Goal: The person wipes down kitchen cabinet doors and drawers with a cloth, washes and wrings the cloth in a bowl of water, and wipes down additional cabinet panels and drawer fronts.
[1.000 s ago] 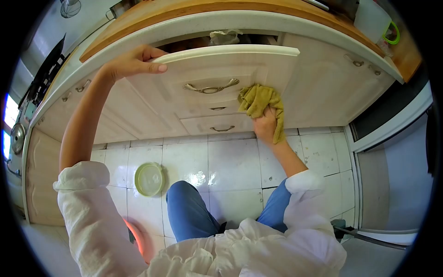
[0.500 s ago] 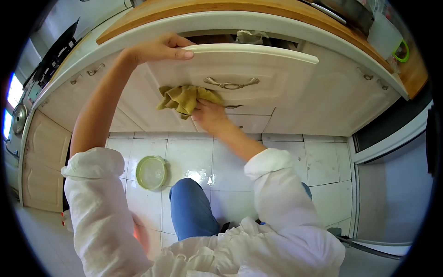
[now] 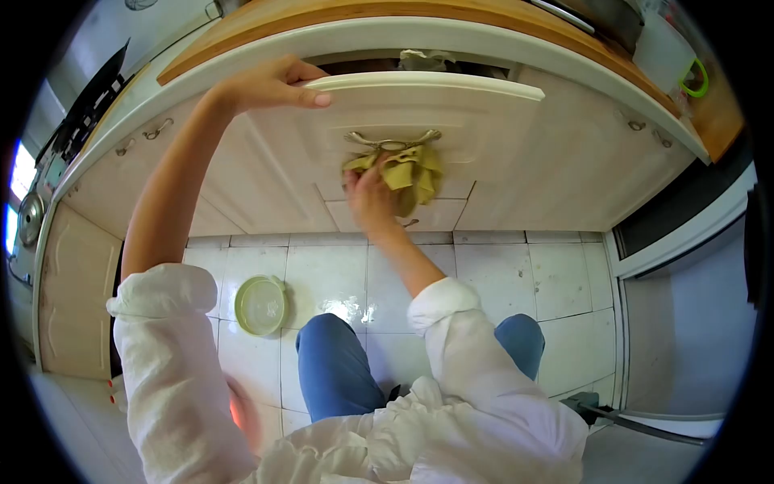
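Observation:
My left hand [image 3: 270, 87] grips the top edge at the left end of a partly pulled-out drawer front [image 3: 476, 121], its thumb on the outer face and its fingers behind the edge. Just below the metal handle [image 3: 393, 140], my right hand [image 3: 372, 198] presses a crumpled yellow-green cloth [image 3: 415, 173] against the drawer front. Inside the drawer, a pale crumpled item [image 3: 426, 60] shows in the narrow gap; the rest of the contents is dark.
A green basin [image 3: 261, 306] stands on the tiled floor [image 3: 326, 278] left of my knees. The wooden countertop [image 3: 363, 14] runs above the drawer, with a clear container [image 3: 663, 58] at its right. Lower drawers and cabinet doors flank the open one.
The cloth in my right hand went from the right side of the drawer front to the left, then back to below the handle. My left hand has kept its hold on the edge.

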Demonstrator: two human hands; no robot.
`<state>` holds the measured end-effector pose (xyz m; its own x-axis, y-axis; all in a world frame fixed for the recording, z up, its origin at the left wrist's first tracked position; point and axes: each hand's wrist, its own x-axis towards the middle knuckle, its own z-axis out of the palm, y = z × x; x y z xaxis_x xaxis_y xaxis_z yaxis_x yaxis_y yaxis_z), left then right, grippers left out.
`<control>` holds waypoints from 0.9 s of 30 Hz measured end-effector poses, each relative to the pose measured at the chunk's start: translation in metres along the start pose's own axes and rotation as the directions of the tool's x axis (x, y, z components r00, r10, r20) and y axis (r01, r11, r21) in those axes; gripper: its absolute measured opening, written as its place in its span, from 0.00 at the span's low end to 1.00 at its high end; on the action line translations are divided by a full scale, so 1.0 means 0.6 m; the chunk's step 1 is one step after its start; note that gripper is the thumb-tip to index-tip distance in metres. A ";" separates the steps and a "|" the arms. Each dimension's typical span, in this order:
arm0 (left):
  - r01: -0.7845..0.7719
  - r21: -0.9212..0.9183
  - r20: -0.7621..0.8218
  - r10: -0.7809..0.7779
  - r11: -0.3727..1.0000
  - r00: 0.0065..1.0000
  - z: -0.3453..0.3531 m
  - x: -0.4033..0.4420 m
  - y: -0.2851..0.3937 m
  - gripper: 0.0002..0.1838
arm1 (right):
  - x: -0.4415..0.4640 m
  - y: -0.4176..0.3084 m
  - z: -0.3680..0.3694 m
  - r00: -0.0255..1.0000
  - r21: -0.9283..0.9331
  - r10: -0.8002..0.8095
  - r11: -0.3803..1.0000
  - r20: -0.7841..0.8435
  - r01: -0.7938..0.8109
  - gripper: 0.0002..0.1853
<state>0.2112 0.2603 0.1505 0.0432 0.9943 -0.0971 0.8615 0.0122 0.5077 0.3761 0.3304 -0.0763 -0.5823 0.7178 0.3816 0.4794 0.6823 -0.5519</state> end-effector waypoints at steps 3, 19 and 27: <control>-0.024 -0.022 -0.043 0.023 0.999 0.999 0.002 0.002 -0.004 0.42 | 0.007 -0.005 0.084 0.837 0.109 -0.162 0.961 -0.523 0.254 0.30; -0.081 0.009 -0.040 0.081 0.997 0.996 0.002 0.003 -0.013 0.45 | 0.055 0.056 -0.136 0.579 -0.200 -0.653 0.729 -0.488 0.655 0.18; -0.071 0.012 -0.023 0.071 0.997 0.997 -0.007 0.001 -0.013 0.47 | 0.092 -0.057 -0.138 0.429 -0.170 -0.903 0.423 0.001 0.890 0.10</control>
<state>0.2024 0.2612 0.1500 0.0930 0.9948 -0.0413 0.8621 -0.0597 0.5032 0.3818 0.3582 0.0253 -0.6838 -0.3081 0.6614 -0.2037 0.9510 0.2324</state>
